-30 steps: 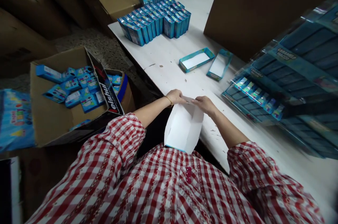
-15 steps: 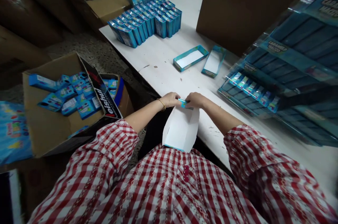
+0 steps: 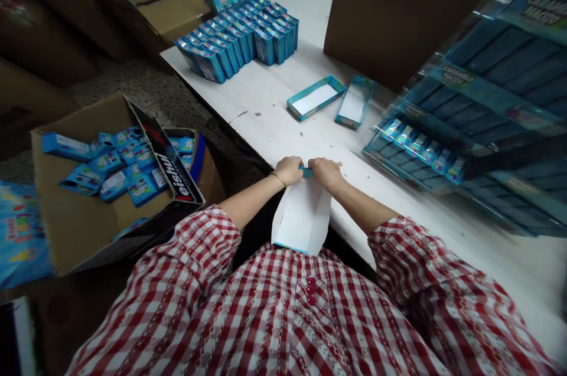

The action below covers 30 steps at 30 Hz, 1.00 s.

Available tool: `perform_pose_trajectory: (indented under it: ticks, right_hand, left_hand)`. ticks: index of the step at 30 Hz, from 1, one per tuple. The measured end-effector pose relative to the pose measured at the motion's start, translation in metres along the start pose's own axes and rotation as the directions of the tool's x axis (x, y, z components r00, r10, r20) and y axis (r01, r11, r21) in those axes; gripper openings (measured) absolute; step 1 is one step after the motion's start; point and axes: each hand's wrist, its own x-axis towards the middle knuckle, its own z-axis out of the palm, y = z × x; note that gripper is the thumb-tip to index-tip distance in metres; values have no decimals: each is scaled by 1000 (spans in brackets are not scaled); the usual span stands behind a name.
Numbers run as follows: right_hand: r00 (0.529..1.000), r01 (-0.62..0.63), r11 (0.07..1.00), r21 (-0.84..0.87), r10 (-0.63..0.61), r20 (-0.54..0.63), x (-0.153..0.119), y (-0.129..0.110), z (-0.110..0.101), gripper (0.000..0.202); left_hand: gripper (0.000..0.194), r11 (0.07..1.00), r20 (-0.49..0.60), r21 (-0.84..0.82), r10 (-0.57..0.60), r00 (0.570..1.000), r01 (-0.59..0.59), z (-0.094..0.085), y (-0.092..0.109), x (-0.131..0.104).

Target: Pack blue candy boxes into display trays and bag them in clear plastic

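Observation:
A partly folded cardboard tray point(image 3: 302, 219), white inside with a blue printed edge, rests against my lap at the table's edge. At its far end my left hand point(image 3: 289, 170) is closed on the left corner, a bracelet at the wrist. My right hand point(image 3: 325, 174) grips the right corner, fingers curled over the blue end flap. A strip of blue shows between the two hands. Beyond them on the table lie two finished blue trays point(image 3: 315, 98), point(image 3: 354, 102) with white insides.
Rows of small blue boxes point(image 3: 239, 39) stand at the table's far left. On the right are plastic-wrapped display packs point(image 3: 482, 104), beside a large brown carton point(image 3: 390, 16). An open carton point(image 3: 53, 211) of blue packets sits at my left, below the white tabletop point(image 3: 266, 128).
Both hands stay at the tray's far end. My right hand has turned, its fingers now curled down over the blue flap. The whole view has shifted slightly.

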Motion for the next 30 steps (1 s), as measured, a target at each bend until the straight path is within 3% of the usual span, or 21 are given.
perform_pose_trajectory:
  ticks: [4, 8, 10, 12, 14, 16, 17, 19, 21, 24, 27, 30]
  right_hand:
    - [999, 36, 996, -79, -35, 13, 4, -8, 4, 31]
    - [996, 73, 995, -73, -70, 46, 16, -12, 9, 27]
    - [997, 57, 996, -62, -54, 51, 21, -10, 10, 26]
    - [998, 1, 999, -55, 2, 55, 25, 0, 8, 28]
    - [993, -94, 994, -49, 97, 62, 25, 20, 5, 31]
    - [975, -210, 977, -42, 213, 68, 20, 48, 4, 34]
    - [960, -268, 963, -29, 270, 70, 16, 62, 4, 35]
    - [930, -363, 932, 9, 361, 74, 6, 85, 9, 35]
    - [906, -422, 905, 54, 418, 73, -3, 97, 17, 36]
    - [885, -465, 879, 104, 461, 60, -10, 101, 29, 35]
    - [872, -489, 848, 205, 485, 72, -10, 101, 33, 29]
    - [867, -494, 814, 305, 486, 108, -14, 105, 29, 25]
  left_hand:
    - [28, 999, -6, 43, -12, 1000, 12, 0, 3, 2]
    - [33, 999, -49, -38, -18, 999, 16, 0, -7, -1]
    - [40, 994, -75, -104, -16, 997, 8, -1, -11, -13]
    - [47, 988, -179, -127, 67, 982, -91, 0, -13, -37]
    - [44, 963, -360, -55, 229, 905, -265, 7, -12, -70]
    - [36, 915, -496, 68, 377, 782, -397, 20, -9, -103]
    - [36, 889, -515, 121, 436, 738, -441, 29, -7, -115]
    - [42, 854, -500, 211, 513, 698, -476, 49, -5, -125]
    - [50, 842, -469, 288, 539, 700, -456, 65, -4, -114]
    - [52, 848, -454, 368, 522, 722, -382, 75, -9, -76]
    - [47, 835, -403, 413, 526, 749, -364, 71, -17, -38]
    - [40, 806, -294, 438, 548, 783, -399, 64, -23, -17]
